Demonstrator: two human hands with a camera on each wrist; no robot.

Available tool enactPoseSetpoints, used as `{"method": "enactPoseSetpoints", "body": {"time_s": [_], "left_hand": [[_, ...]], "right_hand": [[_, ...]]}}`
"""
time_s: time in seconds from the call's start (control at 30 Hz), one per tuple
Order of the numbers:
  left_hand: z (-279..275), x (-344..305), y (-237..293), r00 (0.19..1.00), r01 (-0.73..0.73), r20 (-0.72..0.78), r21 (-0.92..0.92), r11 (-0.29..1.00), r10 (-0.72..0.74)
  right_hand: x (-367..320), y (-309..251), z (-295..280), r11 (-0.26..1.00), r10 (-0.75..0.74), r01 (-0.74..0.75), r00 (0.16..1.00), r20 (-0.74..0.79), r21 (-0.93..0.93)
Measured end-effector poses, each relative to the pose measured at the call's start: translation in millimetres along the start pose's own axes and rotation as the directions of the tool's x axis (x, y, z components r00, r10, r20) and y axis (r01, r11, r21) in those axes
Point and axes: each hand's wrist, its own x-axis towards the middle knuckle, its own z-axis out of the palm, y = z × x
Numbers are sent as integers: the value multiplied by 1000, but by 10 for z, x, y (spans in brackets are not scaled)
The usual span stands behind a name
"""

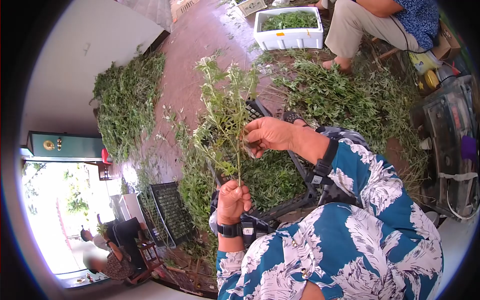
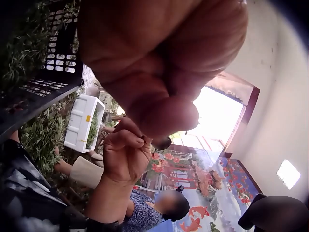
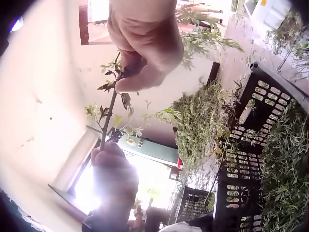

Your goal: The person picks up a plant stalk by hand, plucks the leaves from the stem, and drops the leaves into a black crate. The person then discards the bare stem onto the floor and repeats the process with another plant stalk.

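A tall leafy green stalk (image 1: 220,107) stands upright in front of the body, its pale, bushy top pointing away. My left hand (image 1: 232,202) grips the bare lower end of its stem. Higher up, my right hand (image 1: 272,134) has thumb and fingers pinched together at the leaves beside the stem. In the right wrist view, small dark leaves (image 3: 126,100) hang from the stem just below the right thumb. Beneath both hands sits a black slotted crate (image 3: 244,157) with loose green leaves (image 1: 277,180) inside. The left wrist view shows the left fingers curled, largely hiding the stalk.
Cut stalks (image 1: 340,95) lie heaped ahead to the right, and another pile (image 1: 130,100) leans along the wall. A white foam box (image 1: 290,41) holds leaves. One person (image 1: 372,25) sits near that box; another person (image 1: 117,260) sits by the doorway. A dark bin (image 1: 445,145) stands at right.
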Motion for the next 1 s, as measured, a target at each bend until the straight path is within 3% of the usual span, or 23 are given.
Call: {"method": "enactPoseSetpoints", "body": {"time_s": [0.1,0.2,0.23,0.3,0.4,0.43,0.47,0.53,0.57,0.7,0.83,0.93,0.97,1.0], "left_hand": [[28,-5,-22,1000,0,-15,2,1000,0],[72,-15,-36,1000,10,-14,8,1000,-10],[87,-18,-45,1000,14,-10,11,1000,-14],[102,-33,-61,998,43,-39,55,998,-41],[113,-100,-75,998,51,-32,72,996,-49],[80,-120,-82,999,47,-20,70,996,-45],[91,-140,-81,998,49,-29,76,996,-47],[102,-182,-76,998,51,-46,87,995,-47],[80,-194,-78,998,41,-42,98,994,-37],[109,-219,-68,1000,12,-17,58,998,-11],[109,-210,-77,999,-47,-19,98,994,50],[99,-216,-73,999,-36,-36,120,992,40],[121,-217,-75,998,-38,-34,155,987,43],[133,-221,-78,999,-31,-38,172,985,38]], "right_hand": [[-58,-14,-12,997,8,-8,1000,-9,-71],[-117,-72,-28,904,-84,30,991,-109,-426],[-120,-67,-76,721,-294,145,950,-109,-677],[-95,-18,-243,138,-628,205,775,75,-969],[-113,-75,-484,-236,-700,-6,695,166,-972],[-120,-113,-536,-289,-724,-62,667,176,-955],[-172,-151,-567,5,-691,-49,722,-39,-999],[-376,-356,-404,563,-435,-91,812,-388,-821],[-352,-312,-549,697,-369,-30,842,-394,-717],[-570,-261,-573,832,-232,23,922,-311,-554],[-735,-27,-683,754,-181,-88,925,-333,-651],[-867,130,-705,132,-209,-77,972,-103,-988],[-909,223,-688,-20,-84,-144,986,-141,-989],[-928,283,-634,-259,-8,-168,985,-172,-951]]}}
